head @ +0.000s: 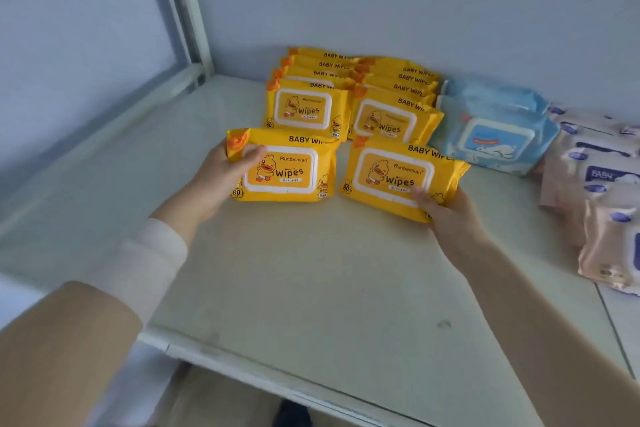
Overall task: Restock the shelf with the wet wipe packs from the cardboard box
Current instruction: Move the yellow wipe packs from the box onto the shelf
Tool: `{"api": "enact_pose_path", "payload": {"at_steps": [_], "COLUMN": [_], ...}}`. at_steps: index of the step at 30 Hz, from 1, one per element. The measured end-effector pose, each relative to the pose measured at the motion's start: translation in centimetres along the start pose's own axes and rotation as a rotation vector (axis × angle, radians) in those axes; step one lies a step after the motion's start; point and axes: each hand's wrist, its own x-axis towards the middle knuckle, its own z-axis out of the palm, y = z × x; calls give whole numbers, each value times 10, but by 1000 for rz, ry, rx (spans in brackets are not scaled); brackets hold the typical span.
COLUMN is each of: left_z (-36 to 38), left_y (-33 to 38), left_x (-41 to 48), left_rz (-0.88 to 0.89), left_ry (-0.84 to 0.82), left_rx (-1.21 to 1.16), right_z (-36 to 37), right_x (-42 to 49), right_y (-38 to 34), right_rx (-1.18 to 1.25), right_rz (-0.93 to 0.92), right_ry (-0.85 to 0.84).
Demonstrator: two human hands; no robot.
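Centre frame: left hand [221,173] fingers curled round left end of left yellow pack [291,168], thumb on lid. right hand [446,211] pinches lower right corner of right yellow pack [394,177]. Yellow rows [311,104] just behind on shelf [311,270]; blue packs [491,128], pink packs [595,191] at right.

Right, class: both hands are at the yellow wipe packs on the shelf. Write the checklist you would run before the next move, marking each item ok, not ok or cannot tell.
1. Left hand grips left front pack: ok.
2. Right hand grips right front pack: ok.
3. Both packs sit before the yellow rows: ok.
4. Bare shelf in front: ok.
5. Packs left in cardboard box: cannot tell, box out of view.
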Motion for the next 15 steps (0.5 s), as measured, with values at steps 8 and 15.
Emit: {"api": "enact_pose_path", "payload": {"at_steps": [8,15], "left_z": [-9,-5], "left_y": [-1,-8], "left_x": [96,119], "left_rz": [144,226], "left_ry": [-98,38], "left_rx": [147,240], "right_z": [21,24], "right_x": [60,81], "right_y": [-6,-11], "right_rx": [-291,-400], "right_rz": [-5,55], "right_ry": [350,534]}}
